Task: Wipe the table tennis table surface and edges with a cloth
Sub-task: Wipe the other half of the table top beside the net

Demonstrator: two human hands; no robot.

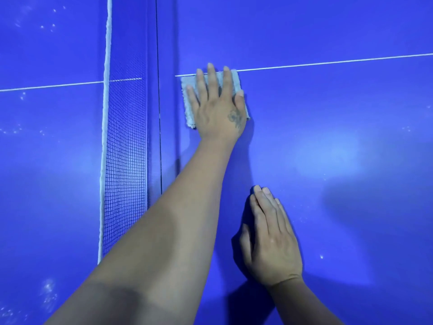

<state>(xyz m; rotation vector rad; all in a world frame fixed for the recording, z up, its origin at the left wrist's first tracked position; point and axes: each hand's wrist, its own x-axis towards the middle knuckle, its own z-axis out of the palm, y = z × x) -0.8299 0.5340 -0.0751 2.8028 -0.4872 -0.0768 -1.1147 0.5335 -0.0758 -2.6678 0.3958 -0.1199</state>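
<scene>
Nearest us, the right hand [271,238] lies flat on the blue table [328,113], fingers straight and together, holding nothing, with its own dark shadow tucked just to its left. Beyond it the left forearm reaches out across the surface, and at the end of it the left hand [218,106] presses down with fingers spread and straight on the grey cloth [187,104], which sits folded square under the palm. The cloth's far edge touches the white centre line [328,63]. Just left of that hand runs a dark seam, and past it the net [124,148] stands with its white top band [105,113], closing off that side. To the right of both hands, wide blue tabletop stretches away, glare-patched. Pale specks dot the table left of the net.
</scene>
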